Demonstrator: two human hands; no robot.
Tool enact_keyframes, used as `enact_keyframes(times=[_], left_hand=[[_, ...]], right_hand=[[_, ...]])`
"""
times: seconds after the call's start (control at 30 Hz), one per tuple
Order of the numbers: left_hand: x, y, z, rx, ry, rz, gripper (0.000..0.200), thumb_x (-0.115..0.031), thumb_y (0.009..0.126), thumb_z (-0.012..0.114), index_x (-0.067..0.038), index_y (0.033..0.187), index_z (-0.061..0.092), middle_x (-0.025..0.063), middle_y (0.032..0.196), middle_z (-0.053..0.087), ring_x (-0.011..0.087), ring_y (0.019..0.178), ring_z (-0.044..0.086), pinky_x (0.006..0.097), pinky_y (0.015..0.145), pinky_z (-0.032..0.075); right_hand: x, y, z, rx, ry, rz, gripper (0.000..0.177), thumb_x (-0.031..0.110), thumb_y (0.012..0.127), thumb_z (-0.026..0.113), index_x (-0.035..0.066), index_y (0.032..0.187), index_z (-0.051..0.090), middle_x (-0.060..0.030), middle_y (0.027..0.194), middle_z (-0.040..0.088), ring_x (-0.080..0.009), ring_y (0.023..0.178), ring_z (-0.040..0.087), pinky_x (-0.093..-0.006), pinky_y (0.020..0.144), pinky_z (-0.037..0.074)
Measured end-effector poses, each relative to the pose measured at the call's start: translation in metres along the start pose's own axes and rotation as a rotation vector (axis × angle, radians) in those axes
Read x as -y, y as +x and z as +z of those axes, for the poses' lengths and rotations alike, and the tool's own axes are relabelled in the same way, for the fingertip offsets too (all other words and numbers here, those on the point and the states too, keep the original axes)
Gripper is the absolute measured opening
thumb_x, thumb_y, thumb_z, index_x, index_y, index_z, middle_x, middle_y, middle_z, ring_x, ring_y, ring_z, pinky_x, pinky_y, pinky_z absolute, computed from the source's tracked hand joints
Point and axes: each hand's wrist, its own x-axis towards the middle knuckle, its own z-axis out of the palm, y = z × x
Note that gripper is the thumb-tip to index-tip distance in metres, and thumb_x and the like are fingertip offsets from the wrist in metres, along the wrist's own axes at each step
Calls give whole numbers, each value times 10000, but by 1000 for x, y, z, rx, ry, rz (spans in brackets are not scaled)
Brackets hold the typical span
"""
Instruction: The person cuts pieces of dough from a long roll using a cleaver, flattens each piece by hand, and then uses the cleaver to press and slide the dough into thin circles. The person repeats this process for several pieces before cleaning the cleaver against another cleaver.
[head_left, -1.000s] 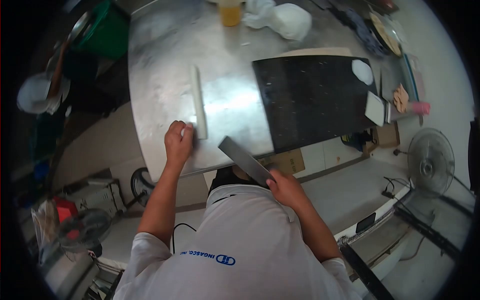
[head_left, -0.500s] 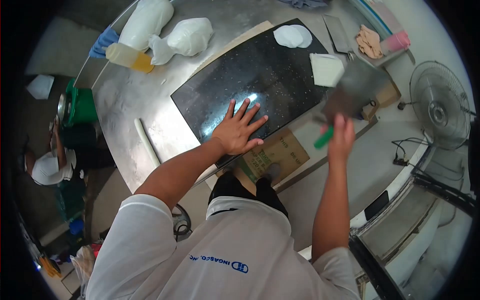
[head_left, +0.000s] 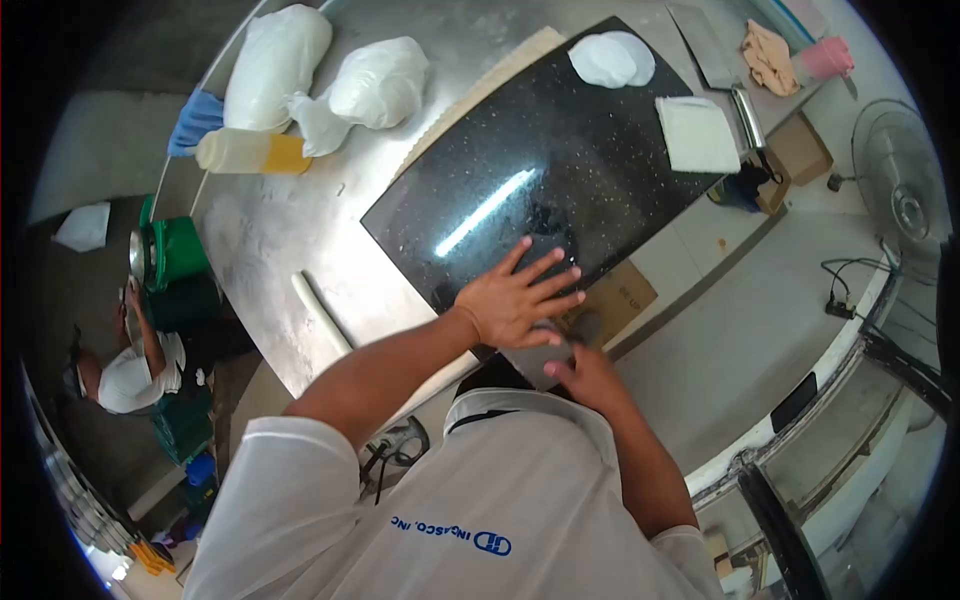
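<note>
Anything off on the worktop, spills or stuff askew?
Minor only: a small pale scrap lies loose on the shiny steel table, and white specks dot the glossy black slab, possibly residue or its own pattern. No spill visible.

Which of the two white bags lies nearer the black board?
The rounder bag, with the bunched end; the longer bag lies farther from the black board, towards the table's outer edge.

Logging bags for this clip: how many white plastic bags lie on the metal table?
2. The longer bag lies at the upper left, behind the bottle; the rounder bag lies just right of it, its gathered neck near the bottle. No others show.
</note>
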Motion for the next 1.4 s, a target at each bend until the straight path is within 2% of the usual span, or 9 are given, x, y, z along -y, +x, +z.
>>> enact_keyframes(times=[0.2, 0.4, 0.5, 0.67, 0.8, 0.93, 1.1, 1.23, 1.4], left_hand=[[56, 61, -29, -129, 213, -6, 699, -629, 948, 522, -227, 1519, 488, 105, 1621, 397, 362, 1549, 256, 616, 1247, 148], [15, 10, 4, 67, -62, 344, 757, -675, 913, 541, -204, 1505, 506, 101, 1601, 418, 348, 1543, 265, 628, 1254, 132], [9, 25, 5, 38, 33, 367, 766, -703, 901, 533, -217, 1493, 520, 98, 1596, 424, 344, 1538, 280, 620, 1255, 144], [76, 76, -44, -56, 195, 186, 732, -693, 921, 512, -233, 1490, 526, 106, 1593, 426, 368, 1531, 289, 613, 1256, 147], [18, 23, -6, 25, 11, 217, 695, -685, 944, 494, -242, 1477, 544, 103, 1579, 445, 370, 1544, 264, 616, 1252, 152], [-8, 33, 7, 8, 4, 281, 674, -689, 946, 489, -235, 1436, 585, 75, 1534, 505, 363, 1510, 327, 618, 1241, 171], [62, 72, -34, -151, 213, 75, 651, -657, 950, 509, -223, 1429, 584, 103, 1523, 505, 355, 1485, 365, 622, 1224, 203], [38, 44, -15, -6, 94, 131, 696, -677, 927, 533, -223, 1453, 563, 106, 1541, 489, 355, 1518, 313, 625, 1245, 146], [-9, 45, 11, -23, 43, 218, 702, -720, 928, 500, -229, 1419, 604, 91, 1533, 503, 350, 1531, 293, 617, 1250, 133]], right_hand=[[46, 58, -82, 35, 49, 211, 568, 389, 900, 732, -6, 1291, 616, -263, 1079, 713, -415, 993, 701, -477, 879, 539], [5, -16, 14, -150, -131, -80, 750, 371, 854, 787, 4, 1424, 465, -262, 1095, 719, -452, 994, 707, -502, 867, 555], [49, -19, -11, -135, -121, 314, 773, 388, 802, 830, -10, 1363, 476, -272, 1059, 714, -468, 990, 693, -516, 861, 548], [75, 38, -65, -181, -213, 228, 727, 377, 772, 857, -35, 1281, 541, -290, 1071, 705, -462, 996, 692, -505, 865, 549], [38, -18, 1, -41, -145, 227, 842, 412, 815, 819, -29, 1419, 432, -312, 1191, 667, -455, 1076, 681, -513, 926, 536], [48, -36, -12, -127, -63, 361, 820, 393, 812, 832, -20, 1400, 437, -307, 1150, 683, -452, 1055, 688, -515, 904, 544], [82, 40, -85, -110, -242, 226, 720, 376, 789, 838, -38, 1285, 521, -302, 1088, 693, -466, 1027, 683, -521, 881, 537], [39, 6, -26, -134, -65, 68, 660, 363, 815, 812, -15, 1278, 533, -291, 1120, 690, -469, 1040, 679, -513, 917, 530], [34, -28, -29, -57, -45, 348, 769, 373, 819, 820, -15, 1369, 448, -293, 1106, 699, -453, 1072, 680, -524, 913, 535]])
